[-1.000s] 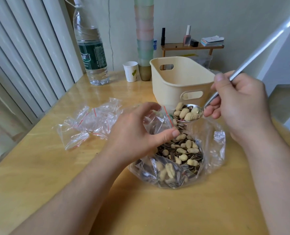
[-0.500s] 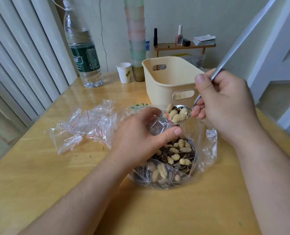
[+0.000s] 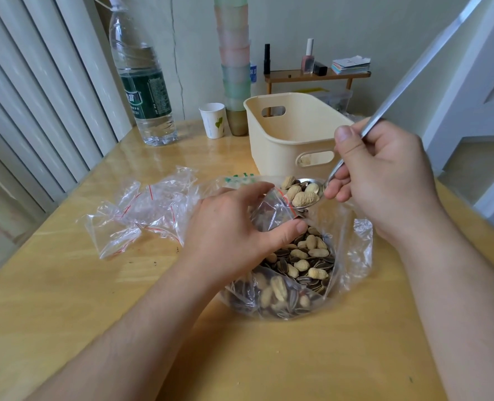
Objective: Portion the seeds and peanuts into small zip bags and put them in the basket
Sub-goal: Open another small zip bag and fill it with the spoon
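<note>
Small zip bag (image 3: pixel 271 211) with red seal line, held up over the big bag, mouth facing the spoon. Left hand (image 3: pixel 234 227) pinches it, thumb below, fingers curled over the top edge. Spoon (image 3: pixel 303 195) bowl sits right at the bag's mouth, loaded with peanuts in shell (image 3: pixel 299 192) and a few striped seeds; whether the bowl is already inside the opening is hard to tell. Right hand (image 3: pixel 384 180) grips the spoon's long metal handle, thumb on top, fingers wrapped under, handle running up and right out of frame.

Directly below: large clear bag (image 3: pixel 352 256) open on the wooden table (image 3: pixel 66 299), holding the mix of peanuts and sunflower seeds (image 3: pixel 306 261). Cream basket (image 3: pixel 280 140) with cut-out handles stands just behind the big bag, nothing visible inside it. Pile of spare zip bags (image 3: pixel 141 212) lies left of the left hand.

Far edge of table: water bottle (image 3: pixel 143 91), small paper cup (image 3: pixel 213 120), tall stack of pastel cups (image 3: pixel 234 62). Small wooden shelf (image 3: pixel 316 75) behind the basket with cosmetics and cards on it.
</note>
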`<state>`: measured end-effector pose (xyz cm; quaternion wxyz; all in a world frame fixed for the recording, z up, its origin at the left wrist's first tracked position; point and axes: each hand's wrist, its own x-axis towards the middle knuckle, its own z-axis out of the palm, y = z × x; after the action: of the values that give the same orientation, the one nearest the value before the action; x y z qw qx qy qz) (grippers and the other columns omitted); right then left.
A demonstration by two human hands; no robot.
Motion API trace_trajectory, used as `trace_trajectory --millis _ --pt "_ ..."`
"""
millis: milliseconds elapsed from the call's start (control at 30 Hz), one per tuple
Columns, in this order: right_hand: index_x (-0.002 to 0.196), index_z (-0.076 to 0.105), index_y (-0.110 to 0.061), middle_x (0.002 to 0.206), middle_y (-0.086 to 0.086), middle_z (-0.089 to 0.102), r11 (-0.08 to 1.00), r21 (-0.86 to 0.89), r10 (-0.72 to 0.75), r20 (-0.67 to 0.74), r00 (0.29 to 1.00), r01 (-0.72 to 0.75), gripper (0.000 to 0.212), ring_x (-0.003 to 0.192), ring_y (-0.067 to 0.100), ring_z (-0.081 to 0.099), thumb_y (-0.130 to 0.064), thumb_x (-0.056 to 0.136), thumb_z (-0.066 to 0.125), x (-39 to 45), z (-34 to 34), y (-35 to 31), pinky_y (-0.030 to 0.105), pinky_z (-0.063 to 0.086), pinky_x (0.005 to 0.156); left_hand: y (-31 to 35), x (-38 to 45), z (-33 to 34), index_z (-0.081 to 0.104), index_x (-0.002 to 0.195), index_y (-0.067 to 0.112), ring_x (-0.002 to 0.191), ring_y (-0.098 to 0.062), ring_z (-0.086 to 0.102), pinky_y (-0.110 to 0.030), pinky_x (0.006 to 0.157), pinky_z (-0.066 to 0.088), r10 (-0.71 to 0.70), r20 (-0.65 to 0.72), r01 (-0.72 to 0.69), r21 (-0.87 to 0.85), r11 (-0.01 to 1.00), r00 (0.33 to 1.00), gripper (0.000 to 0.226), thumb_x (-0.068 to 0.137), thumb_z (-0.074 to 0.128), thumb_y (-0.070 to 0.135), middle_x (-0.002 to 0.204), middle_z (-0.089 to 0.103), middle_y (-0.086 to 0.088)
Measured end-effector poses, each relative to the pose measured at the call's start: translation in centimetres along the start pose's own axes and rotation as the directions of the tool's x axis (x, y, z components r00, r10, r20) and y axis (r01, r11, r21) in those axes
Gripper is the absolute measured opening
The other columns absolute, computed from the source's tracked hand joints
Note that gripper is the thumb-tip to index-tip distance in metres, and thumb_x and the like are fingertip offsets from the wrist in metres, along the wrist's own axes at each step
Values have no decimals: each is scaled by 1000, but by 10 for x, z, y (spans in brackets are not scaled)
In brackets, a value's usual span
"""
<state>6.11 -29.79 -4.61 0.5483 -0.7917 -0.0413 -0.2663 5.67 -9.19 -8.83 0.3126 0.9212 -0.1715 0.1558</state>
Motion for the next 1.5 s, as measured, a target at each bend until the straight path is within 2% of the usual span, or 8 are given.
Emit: trace_trajectory --millis 100,267,533,733,1000,1133,1267,1500 --pt "87 61 -28 54 2 65 1000 2 -13 6 1000 13 23 54 30 71 -39 106 55 0 -1 0 38 53 58 -1 0 -1 64 140 34 120 -6 64 -35 100 54 -9 9 9 -9 1000 1000 99 65 53 97 125 74 12" --pt "89 62 -27 56 0 65 999 -3 -32 15 999 32 21 55 27 71 -36 107 57 -2 -2 -3 38 54 58 -2 1 0 67 137 37 118 4 64 -31 101 54 -57 33 60 -103 993 998 84 69 66 88 123 74 20" --pt "92 65 -27 61 -5 69 952 -215 -224 3 975 220 18 53 12 69 -39 105 61 -9 0 -8 37 59 61 -1 5 5 67 136 35 119 9 60 -21 101 50 -113 58 122 -181 976 992 83 65 78 79 127 71 22" --pt "92 66 -25 61 -5 68 932 -222 -287 26 957 286 19 56 12 70 -39 105 62 -11 2 -8 38 59 63 0 5 4 68 135 36 119 1 64 -32 99 55 -132 5 132 -102 986 991 78 69 78 77 123 74 18" --pt "90 66 -24 57 -5 68 925 -244 -291 39 956 292 21 57 10 70 -39 103 64 -10 5 -3 41 60 66 -1 5 2 66 139 32 123 3 62 -30 104 53 -159 68 168 -163 972 985 88 66 78 81 131 72 14" --pt "91 66 -24 57 -4 68 925 -229 -304 34 952 303 20 57 10 70 -39 103 64 -10 4 -3 42 60 66 -2 7 0 70 135 28 120 8 63 -25 105 52 -191 143 227 -317 921 971 81 68 86 69 127 73 14" --pt "90 66 -20 59 -5 67 908 -239 -342 56 938 345 24 58 10 70 -40 103 64 -11 4 -5 45 59 67 -8 10 2 76 111 31 103 17 66 -7 88 49 -196 199 270 -485 832 960 44 72 95 37 101 77 24" --pt "90 68 -15 64 -2 68 871 -216 -435 73 897 440 28 60 12 71 -40 103 65 -13 4 -10 48 58 64 -11 13 10 69 129 28 108 22 59 -3 91 45 -178 14 168 -416 894 984 70 66 98 40 110 70 24"
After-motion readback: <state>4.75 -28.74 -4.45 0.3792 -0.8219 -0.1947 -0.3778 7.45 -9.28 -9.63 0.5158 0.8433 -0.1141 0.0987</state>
